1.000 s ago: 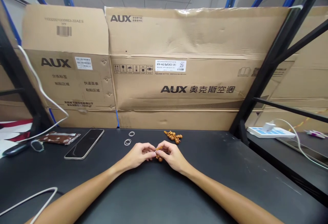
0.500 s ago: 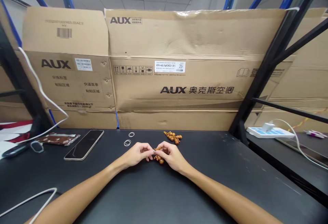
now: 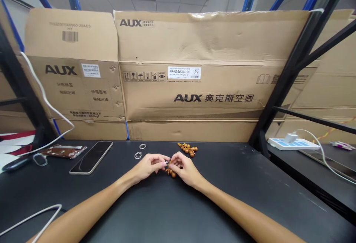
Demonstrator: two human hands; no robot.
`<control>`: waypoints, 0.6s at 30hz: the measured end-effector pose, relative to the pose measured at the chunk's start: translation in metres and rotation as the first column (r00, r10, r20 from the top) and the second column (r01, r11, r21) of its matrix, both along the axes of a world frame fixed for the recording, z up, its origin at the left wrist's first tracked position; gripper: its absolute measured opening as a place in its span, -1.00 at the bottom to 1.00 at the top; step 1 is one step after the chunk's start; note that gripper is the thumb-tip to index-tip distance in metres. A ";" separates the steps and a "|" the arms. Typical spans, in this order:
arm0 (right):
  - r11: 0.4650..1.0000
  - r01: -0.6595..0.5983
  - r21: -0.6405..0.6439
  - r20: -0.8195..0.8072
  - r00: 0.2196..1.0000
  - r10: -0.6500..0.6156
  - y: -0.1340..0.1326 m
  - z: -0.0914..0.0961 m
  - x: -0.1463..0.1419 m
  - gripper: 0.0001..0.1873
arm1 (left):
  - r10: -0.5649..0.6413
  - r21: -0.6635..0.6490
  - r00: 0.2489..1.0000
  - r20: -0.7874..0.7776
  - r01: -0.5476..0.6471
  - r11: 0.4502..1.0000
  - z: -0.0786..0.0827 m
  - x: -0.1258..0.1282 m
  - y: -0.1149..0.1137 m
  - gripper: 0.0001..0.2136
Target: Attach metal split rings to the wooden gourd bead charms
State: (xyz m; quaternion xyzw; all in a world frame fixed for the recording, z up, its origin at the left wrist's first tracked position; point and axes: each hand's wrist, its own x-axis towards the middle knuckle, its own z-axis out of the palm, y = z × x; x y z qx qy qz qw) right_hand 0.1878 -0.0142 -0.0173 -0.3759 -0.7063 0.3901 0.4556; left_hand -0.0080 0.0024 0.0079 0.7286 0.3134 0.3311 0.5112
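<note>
My left hand pinches a small silvery key ring between thumb and fingertips. Close against it, my right hand has its fingers closed on the upper end of a brown beaded charm. The charm's round wooden-looking beads hang below the right fingers, just above the table or touching it; I cannot tell which. Fingers partly cover both the ring and the charm's cord. Behind my hands lies a second beaded charm. Two loose key rings, one farther and one nearer, lie left of it.
On the dark table, a phone lies to the left, beside a brown packet. A white cable hangs at the left. Cardboard panels stand along the back. A power strip sits at the far right.
The key ring shows more clearly between my fingertips, and the held charm's beads have shifted slightly left. Both arms stay nearly in place.
</note>
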 end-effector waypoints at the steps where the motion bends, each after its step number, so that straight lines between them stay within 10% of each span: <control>1: 1.000 0.003 0.011 0.027 1.000 -0.003 0.000 0.000 0.000 -0.82 | 0.004 0.003 1.000 -0.007 -0.004 1.000 0.000 0.000 0.000 -0.73; 18: 0.922 0.069 0.381 0.448 0.859 -0.249 -0.015 0.006 -0.006 -0.75 | 0.012 -0.047 0.998 0.069 -0.008 0.999 -0.003 -0.001 0.002 -0.70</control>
